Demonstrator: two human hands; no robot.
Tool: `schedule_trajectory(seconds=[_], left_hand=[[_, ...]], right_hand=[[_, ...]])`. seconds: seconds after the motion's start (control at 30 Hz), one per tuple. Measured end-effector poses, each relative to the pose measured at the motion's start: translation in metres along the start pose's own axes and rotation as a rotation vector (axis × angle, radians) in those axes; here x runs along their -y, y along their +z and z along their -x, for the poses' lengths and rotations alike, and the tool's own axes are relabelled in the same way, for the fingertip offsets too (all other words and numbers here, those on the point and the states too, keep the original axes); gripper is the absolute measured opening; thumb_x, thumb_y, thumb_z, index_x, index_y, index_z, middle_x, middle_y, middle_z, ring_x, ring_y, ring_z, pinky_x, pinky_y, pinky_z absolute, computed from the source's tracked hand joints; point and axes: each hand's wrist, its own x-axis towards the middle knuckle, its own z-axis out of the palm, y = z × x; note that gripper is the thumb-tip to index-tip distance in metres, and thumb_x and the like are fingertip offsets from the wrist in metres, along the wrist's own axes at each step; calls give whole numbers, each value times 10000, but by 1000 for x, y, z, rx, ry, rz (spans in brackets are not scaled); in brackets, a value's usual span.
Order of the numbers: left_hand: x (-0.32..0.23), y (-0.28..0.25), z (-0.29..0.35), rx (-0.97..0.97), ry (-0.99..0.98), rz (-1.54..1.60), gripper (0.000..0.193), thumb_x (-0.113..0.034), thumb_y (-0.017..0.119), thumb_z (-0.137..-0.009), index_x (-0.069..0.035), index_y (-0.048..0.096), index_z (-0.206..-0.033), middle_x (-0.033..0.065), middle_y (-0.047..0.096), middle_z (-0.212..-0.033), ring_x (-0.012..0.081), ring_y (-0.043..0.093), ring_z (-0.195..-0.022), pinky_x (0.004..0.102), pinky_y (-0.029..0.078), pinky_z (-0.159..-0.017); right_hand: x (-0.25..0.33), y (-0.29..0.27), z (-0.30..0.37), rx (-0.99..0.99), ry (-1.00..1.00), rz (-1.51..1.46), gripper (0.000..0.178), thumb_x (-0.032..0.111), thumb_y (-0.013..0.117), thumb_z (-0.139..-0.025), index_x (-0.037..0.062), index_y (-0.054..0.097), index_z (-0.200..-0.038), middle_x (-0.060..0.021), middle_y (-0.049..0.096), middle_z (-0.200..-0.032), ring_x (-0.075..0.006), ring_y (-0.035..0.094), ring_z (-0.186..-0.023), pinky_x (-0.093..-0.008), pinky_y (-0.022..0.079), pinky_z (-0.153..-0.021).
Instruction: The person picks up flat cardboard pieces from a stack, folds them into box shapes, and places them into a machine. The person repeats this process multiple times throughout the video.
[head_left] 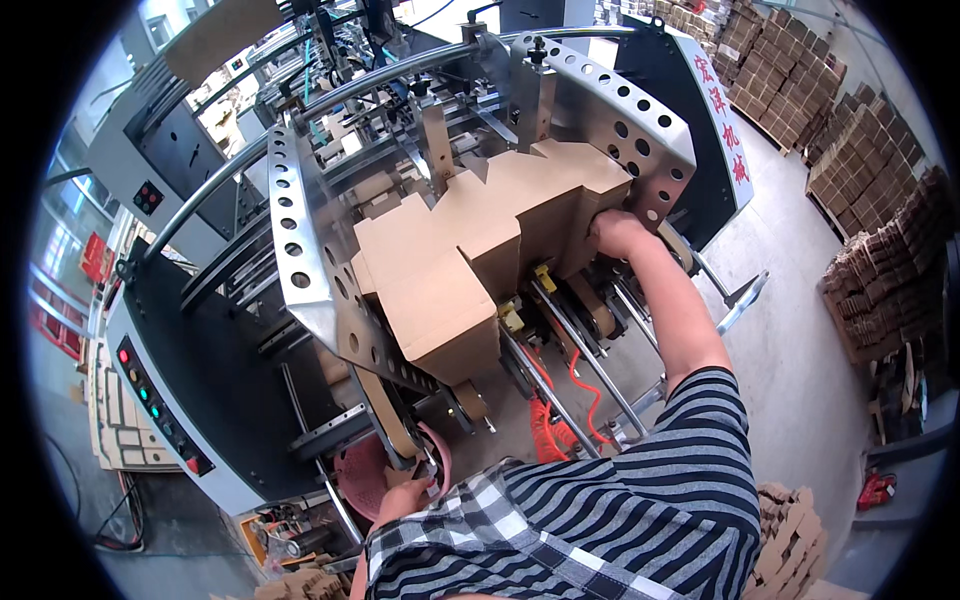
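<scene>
Striped shirt [640, 480] and checked fabric [470, 525] occupy the lower foreground. Right hand [618, 236]: fingers curled inward at the right end of the folded cardboard [440, 290]; fingertips are hidden, so a firm grip cannot be confirmed. Left hand [404, 498]: low, beside the pink basket [358, 470] and near the end of a brown belt [385, 412]; its opening and any held item cannot be determined.

Cardboard position: at the machine's near end, between the left perforated plate [316, 308] and the right perforated plate [655, 140], notched edges facing away. Yellow fittings [511, 317] and metal rods [625, 400] lie on its near side; a red coiled hose [543, 435] hangs below.

Room: pale grey floor [775, 370]; stacked brown cardboard [780, 75] on pallets along the right; button panel [160, 410] on the machine's left housing
</scene>
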Motion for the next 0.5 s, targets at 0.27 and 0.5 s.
schedule_trajectory(seconds=[0.27, 0.5], left_hand=[[2, 14, 3, 28, -22, 17, 347, -210, 600, -791, -65, 605, -1106, 198, 630, -973, 365, 606, -936, 437, 476, -797], [-3, 12, 1, -19, 19, -4, 351, -167, 619, -772, -82, 613, -1112, 181, 635, -986, 358, 605, -950, 429, 479, -812]], right_hand=[[4, -44, 4, -41, -53, -16, 193, 242, 651, -718, 61, 694, -766, -156, 665, -813, -325, 644, -794, -413, 515, -729], [0, -53, 18, -88, -20, -187, 188, 237, 649, -724, 70, 702, -792, -145, 663, -786, -307, 645, -765, -395, 511, -717]])
